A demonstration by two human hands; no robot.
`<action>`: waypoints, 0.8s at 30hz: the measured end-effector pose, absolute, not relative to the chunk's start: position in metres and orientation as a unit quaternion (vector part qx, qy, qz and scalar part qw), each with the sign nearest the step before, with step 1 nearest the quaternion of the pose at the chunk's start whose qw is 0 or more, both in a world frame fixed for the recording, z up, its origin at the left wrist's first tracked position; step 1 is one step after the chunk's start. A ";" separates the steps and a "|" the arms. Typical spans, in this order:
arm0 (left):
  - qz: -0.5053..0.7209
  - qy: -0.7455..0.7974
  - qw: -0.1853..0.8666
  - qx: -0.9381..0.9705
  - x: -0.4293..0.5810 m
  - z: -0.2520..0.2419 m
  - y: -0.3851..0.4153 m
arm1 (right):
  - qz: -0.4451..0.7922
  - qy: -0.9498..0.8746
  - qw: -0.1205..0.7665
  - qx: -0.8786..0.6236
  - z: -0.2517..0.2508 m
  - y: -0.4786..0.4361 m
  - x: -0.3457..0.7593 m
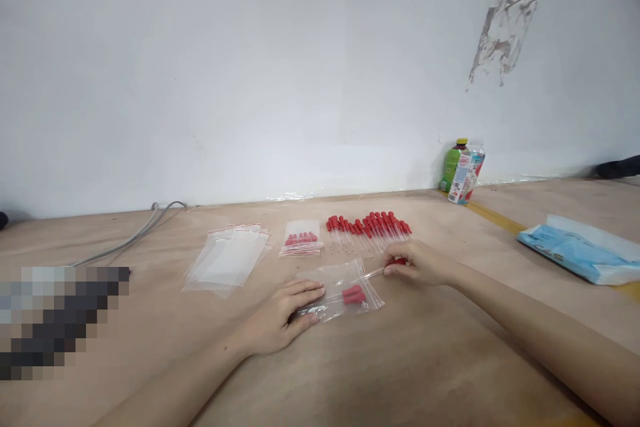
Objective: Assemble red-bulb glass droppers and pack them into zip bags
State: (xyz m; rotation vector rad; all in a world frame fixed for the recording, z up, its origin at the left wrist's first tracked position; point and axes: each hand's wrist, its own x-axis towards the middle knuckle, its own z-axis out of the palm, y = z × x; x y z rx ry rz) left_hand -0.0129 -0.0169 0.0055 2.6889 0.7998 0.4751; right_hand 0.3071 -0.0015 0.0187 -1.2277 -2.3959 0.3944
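Observation:
A clear zip bag [333, 280] lies flat on the table with its mouth to the right. Inside it are red-bulbed droppers [354, 294]. My left hand [280, 312] rests on the bag's left end, fingers apart. My right hand [413, 263] pinches a dropper [374, 273] by its red bulb, the clear tube pointing left at the bag's mouth. Whether the tip is inside the bag is hard to make out. Behind the bag lies a row of loose droppers [370, 224], red bulbs toward the wall.
Flat zip bags [227, 259] are stacked at left. Beside them lie filled bags [301, 238] with red bulbs showing. A carton [466, 175] and a green bottle [451, 167] stand by the wall. A blue-white packet [580, 250] lies at right, a grey cable [135, 237] at left.

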 end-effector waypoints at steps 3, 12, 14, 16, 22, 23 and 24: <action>0.167 0.284 0.149 0.932 -0.013 0.006 -0.017 | 0.191 -0.859 0.219 -0.422 0.015 0.002 0.293; 0.169 0.276 0.145 0.935 -0.011 0.007 -0.017 | 0.378 -0.795 0.276 -0.384 -0.006 0.011 0.263; 0.166 0.277 0.145 0.935 -0.011 0.008 -0.017 | 0.432 -0.771 0.275 -0.378 -0.007 0.012 0.265; 0.166 0.277 0.147 0.935 -0.011 0.008 -0.017 | 0.463 -0.760 0.271 -0.367 -0.006 0.013 0.267; 0.167 0.270 0.156 0.935 -0.009 0.009 -0.017 | 0.438 -0.788 0.278 -0.332 -0.003 0.010 0.263; 0.167 0.270 0.157 0.935 -0.009 0.010 -0.017 | 0.452 -0.782 0.266 -0.337 -0.002 0.009 0.261; 0.168 0.268 0.158 0.935 -0.009 0.010 -0.017 | 0.460 -0.779 0.254 -0.343 -0.001 0.008 0.260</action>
